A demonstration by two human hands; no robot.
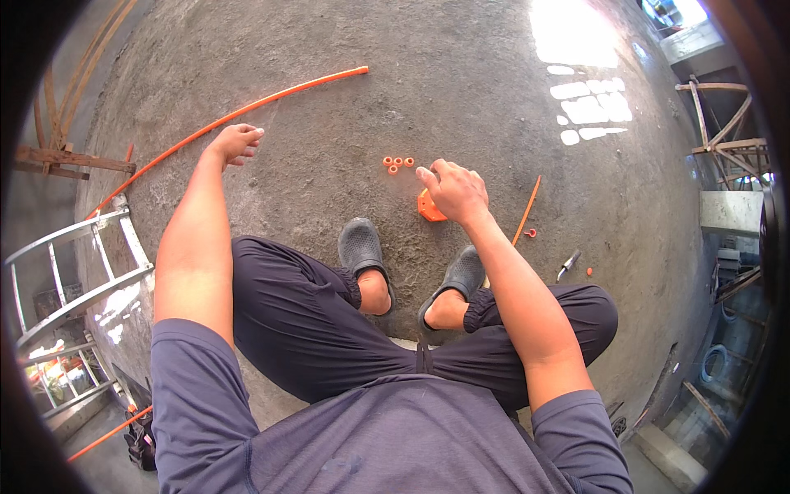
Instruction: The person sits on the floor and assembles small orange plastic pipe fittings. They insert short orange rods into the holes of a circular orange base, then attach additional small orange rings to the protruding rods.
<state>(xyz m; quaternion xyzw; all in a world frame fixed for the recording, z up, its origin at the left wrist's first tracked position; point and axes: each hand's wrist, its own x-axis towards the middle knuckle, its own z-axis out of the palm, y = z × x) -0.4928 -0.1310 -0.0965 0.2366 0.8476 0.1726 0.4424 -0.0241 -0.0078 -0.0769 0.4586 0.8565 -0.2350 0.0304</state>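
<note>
My left hand (236, 145) is stretched out at the left above the concrete floor, its fingers loosely bent and apart, with nothing visible in them. Just beyond it runs a long orange pipe (255, 104). Right of the middle, my right hand (457, 193) is over an orange many-sided box (428, 207) and covers part of it. The thumb and forefinger of that hand are spread apart; the other fingertips are hidden, as is any contact with the box. To the left of the hand lies a small group of orange ring fittings (398, 162).
A thin orange rod (528, 208), a red fitting (531, 233), a metal-and-dark hand tool (568, 265) and a small orange piece (589, 271) lie at the right. My clogs (360, 244) are near the box. An aluminium ladder (90, 300) stands at the left, wooden trestles (728, 146) at the right.
</note>
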